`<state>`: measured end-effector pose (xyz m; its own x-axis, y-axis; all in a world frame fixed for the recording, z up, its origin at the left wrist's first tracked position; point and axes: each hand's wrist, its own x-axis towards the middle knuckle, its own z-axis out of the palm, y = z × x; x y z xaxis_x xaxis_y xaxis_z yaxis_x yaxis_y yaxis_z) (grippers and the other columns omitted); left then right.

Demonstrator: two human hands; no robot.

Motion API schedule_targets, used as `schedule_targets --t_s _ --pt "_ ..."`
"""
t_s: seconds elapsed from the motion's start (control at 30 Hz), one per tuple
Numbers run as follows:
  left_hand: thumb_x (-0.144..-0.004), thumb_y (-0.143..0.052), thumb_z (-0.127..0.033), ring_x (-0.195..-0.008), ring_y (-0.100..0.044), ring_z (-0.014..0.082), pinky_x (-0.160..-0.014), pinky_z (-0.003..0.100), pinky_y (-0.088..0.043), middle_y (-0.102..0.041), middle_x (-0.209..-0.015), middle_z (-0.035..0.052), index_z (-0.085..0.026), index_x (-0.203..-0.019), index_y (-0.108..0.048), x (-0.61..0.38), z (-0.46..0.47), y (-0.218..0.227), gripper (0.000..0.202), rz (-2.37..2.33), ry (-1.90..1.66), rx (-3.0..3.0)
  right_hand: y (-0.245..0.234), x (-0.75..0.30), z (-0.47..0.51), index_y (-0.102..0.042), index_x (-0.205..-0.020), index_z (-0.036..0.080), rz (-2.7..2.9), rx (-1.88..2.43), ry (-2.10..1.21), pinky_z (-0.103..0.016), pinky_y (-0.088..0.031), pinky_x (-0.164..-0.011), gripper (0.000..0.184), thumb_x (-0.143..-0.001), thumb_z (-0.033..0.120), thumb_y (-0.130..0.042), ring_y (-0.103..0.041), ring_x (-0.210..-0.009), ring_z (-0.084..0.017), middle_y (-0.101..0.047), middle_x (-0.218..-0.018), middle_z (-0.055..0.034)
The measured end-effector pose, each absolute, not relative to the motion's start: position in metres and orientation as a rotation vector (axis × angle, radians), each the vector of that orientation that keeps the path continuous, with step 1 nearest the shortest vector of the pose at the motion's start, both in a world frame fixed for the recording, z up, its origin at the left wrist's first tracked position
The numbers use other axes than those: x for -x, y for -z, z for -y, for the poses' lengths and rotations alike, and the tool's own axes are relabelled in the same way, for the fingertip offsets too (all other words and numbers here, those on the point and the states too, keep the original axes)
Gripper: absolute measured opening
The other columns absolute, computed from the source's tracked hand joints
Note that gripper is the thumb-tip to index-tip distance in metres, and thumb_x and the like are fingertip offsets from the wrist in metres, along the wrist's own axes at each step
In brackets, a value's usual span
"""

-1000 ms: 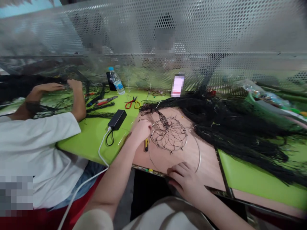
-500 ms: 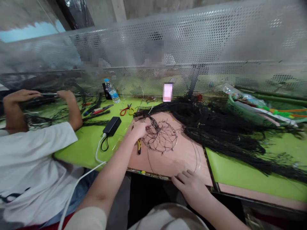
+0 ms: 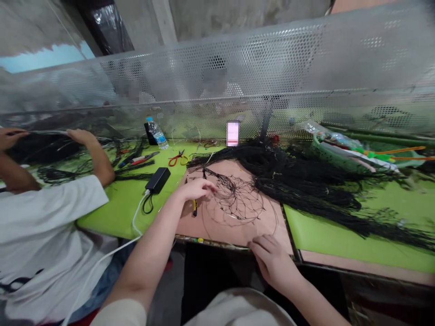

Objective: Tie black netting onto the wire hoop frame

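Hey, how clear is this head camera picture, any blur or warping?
Head view: wide-angle warping bows the perforated metal screen; the screen looks soft and hazy; lighting is even, no hard shadows; the left hand at the black net and the right hand by the board are reasonably sharp; a few patches are pixelated.

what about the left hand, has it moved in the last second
Yes: the left hand uncurled, fingers reaching right past the yellow pliers onto the net.
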<state>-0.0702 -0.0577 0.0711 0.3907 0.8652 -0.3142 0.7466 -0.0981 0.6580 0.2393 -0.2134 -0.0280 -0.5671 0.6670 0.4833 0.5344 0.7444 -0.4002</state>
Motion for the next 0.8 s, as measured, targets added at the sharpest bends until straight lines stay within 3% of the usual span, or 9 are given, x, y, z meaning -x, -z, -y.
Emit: schedule_targets --t_s 0.2,0.37,0.6,0.8 --pt "-0.081 -0.050 -0.014 -0.085 -0.070 0.0176 -0.070 0.024 -0.048 -0.077 -0.100 0.0043 -0.020 -0.112 -0.074 0.054 0.093 -0.065 0.040 -1.306 -0.106 -1.984 0.024 -0.251 0.205 -0.065 -0.112 0.021 2.253 0.863 -0.390 -0.034 -0.054 -0.081 0.030 -0.094 0.005 -0.045 -0.058 -0.096 -0.020 -0.061 -0.103 -0.0102" --pt "-0.076 -0.047 -0.006 -0.100 -0.069 0.0177 -0.083 0.024 -0.049 -0.075 -0.112 0.0017 -0.023 -0.115 -0.075 0.043 0.121 -0.079 0.051 -1.277 -0.158 -2.109 0.007 -0.275 0.191 -0.065 -0.102 0.021 2.161 0.922 -0.334 -0.033 -0.055 -0.080 0.023 -0.094 0.007 -0.048 -0.061 -0.094 -0.019 -0.061 -0.105 -0.0097" --pt "-0.082 -0.055 -0.013 -0.090 -0.072 0.0180 -0.078 0.024 -0.051 -0.078 -0.102 0.0028 -0.020 -0.110 -0.076 0.028 0.146 -0.068 0.036 -1.345 -0.136 -1.991 0.015 -0.299 0.188 -0.066 -0.105 0.023 2.170 0.952 -0.317 -0.036 -0.057 -0.088 0.022 -0.095 0.011 -0.050 -0.064 -0.102 -0.021 -0.063 -0.110 -0.0103" --pt "-0.079 -0.052 -0.006 -0.081 -0.070 0.0158 -0.075 0.023 -0.050 -0.078 -0.092 0.0026 -0.018 -0.096 -0.076 0.019 0.163 -0.035 0.033 -1.429 -0.353 -1.985 0.013 -0.278 0.206 -0.064 -0.114 0.020 2.286 1.049 -0.229 -0.044 -0.054 -0.095 0.028 -0.091 0.011 -0.051 -0.059 -0.110 -0.026 -0.061 -0.118 -0.0141"
